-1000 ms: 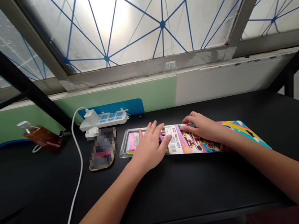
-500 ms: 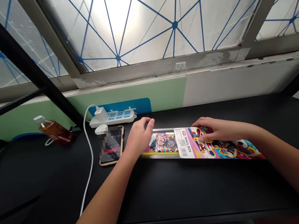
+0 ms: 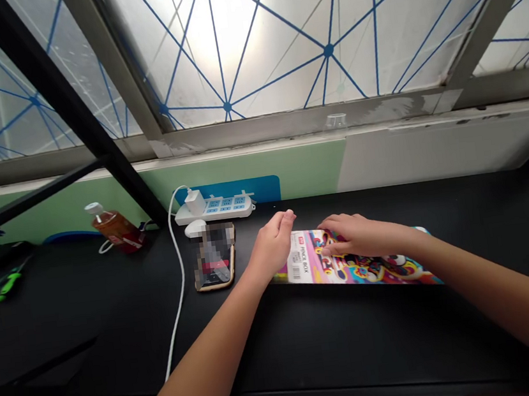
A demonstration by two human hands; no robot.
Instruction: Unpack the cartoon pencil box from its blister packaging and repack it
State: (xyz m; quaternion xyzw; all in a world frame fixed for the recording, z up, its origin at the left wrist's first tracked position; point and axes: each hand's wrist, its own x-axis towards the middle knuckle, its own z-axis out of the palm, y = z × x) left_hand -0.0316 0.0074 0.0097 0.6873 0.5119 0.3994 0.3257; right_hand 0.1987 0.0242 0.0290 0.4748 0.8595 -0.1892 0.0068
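A colourful printed pencil box (image 3: pixel 350 264) lies flat on the black desk (image 3: pixel 117 332), with a white "PENCIL BOX" label (image 3: pixel 301 258) near its left end. My right hand (image 3: pixel 356 237) rests across its top, fingers curled over the far edge. My left hand (image 3: pixel 273 245) sits over the box's left end, fingers together and pointing right, and hides that end. I cannot tell whether it grips the box. A thin strip of an inner printed part shows at the lower left corner.
A phone (image 3: pixel 214 255) with a blurred screen lies left of the box. Behind it are a white power strip (image 3: pixel 215 209), a white cable (image 3: pixel 179 285) and a small white oval object (image 3: pixel 195 229). Further left stand a bottle of amber drink (image 3: pixel 117 232) and a green-handled tool (image 3: pixel 7 284).
The printed sleeve now covers the clear tray that showed earlier. My hands are closer together, and my left hand has moved right. The whole scene has shifted left in view.
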